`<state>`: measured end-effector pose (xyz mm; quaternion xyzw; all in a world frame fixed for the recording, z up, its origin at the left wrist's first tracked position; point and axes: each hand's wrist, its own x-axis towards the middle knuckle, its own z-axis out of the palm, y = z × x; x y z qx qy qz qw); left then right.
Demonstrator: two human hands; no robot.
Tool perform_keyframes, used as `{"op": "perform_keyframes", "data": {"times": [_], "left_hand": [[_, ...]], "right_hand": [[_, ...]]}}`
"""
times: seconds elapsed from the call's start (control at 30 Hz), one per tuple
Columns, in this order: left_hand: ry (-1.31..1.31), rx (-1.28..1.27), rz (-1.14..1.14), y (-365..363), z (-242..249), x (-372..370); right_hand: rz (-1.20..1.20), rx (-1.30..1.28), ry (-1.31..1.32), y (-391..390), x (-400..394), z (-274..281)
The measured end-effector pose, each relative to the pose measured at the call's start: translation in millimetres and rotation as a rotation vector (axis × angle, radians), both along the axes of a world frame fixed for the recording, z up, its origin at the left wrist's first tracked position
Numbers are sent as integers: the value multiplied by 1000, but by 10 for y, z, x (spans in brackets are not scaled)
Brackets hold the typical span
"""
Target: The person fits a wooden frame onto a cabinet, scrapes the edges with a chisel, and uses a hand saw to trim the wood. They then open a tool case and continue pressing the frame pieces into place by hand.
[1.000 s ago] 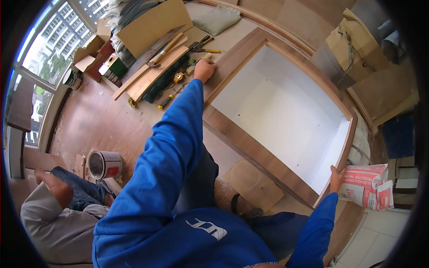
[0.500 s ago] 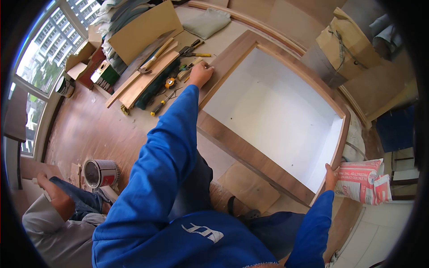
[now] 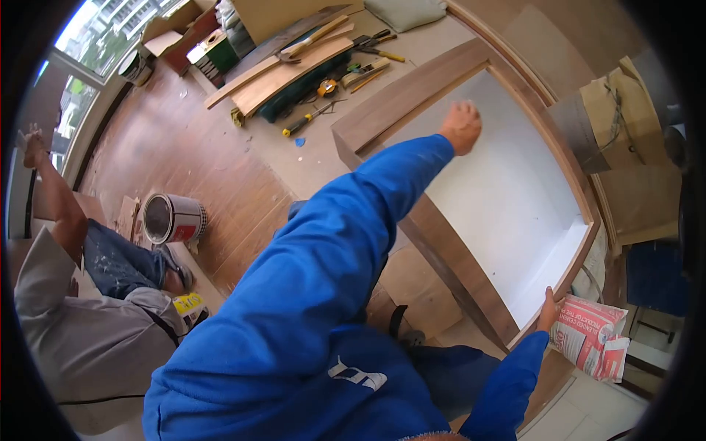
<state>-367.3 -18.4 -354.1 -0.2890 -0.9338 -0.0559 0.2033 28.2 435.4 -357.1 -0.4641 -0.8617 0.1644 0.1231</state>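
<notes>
A wooden cabinet frame [image 3: 460,253] with a white inner panel [image 3: 478,176] lies tilted in front of me. Over the upper part of that panel is my left hand [image 3: 462,126], its fingers curled closed; what they hold, if anything, is hidden. My right hand [image 3: 546,312] grips the cabinet's lower right edge, thumb on the rim. A red and white cement bag [image 3: 588,334] sits just right of it.
Left of the cabinet lie wood strips [image 3: 294,73], a hammer [image 3: 312,40], a tape measure [image 3: 326,88] and a yellow-handled screwdriver [image 3: 305,120]. A paint bucket [image 3: 174,218] stands on the floor near a seated person [image 3: 95,316] at left.
My left hand has moved right, from the cabinet's upper left edge to over the white panel. My right hand stays on the rim. The seated person's arm has risen, and the view has shifted.
</notes>
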Motion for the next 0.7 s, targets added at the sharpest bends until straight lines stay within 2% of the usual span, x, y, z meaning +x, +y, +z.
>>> {"op": "perform_keyframes", "data": {"times": [0.17,0.23,0.27,0.33,0.4,0.47,0.57,0.6,0.63,0.67,0.7], "left_hand": [[-123,-88,-82,143,308,265],[-140,-96,-81,149,360,274],[-159,-105,-79,140,372,301],[-138,-114,-61,152,298,278],[-114,-130,-52,146,267,244],[-160,-61,-49,105,300,210],[-260,139,-5,-47,402,-2],[-304,225,38,-151,561,-91],[-422,284,117,-278,694,-266],[-382,448,140,-471,864,-296],[-199,419,156,-688,1053,-398]], "right_hand": [[78,76,-48,177,-58,6],[44,310,-163,169,-272,139],[46,307,-165,113,-371,208],[278,378,10,-297,-680,450],[430,362,63,-772,-1052,624],[653,49,262,-995,-1491,319],[987,-338,49,-1998,-1997,545],[1045,-506,-52,-2191,-2210,433],[1009,-726,-38,-2551,-2260,457],[996,-665,-87,-2880,-2284,493],[1042,-595,-88,-3142,-2312,430]]}}
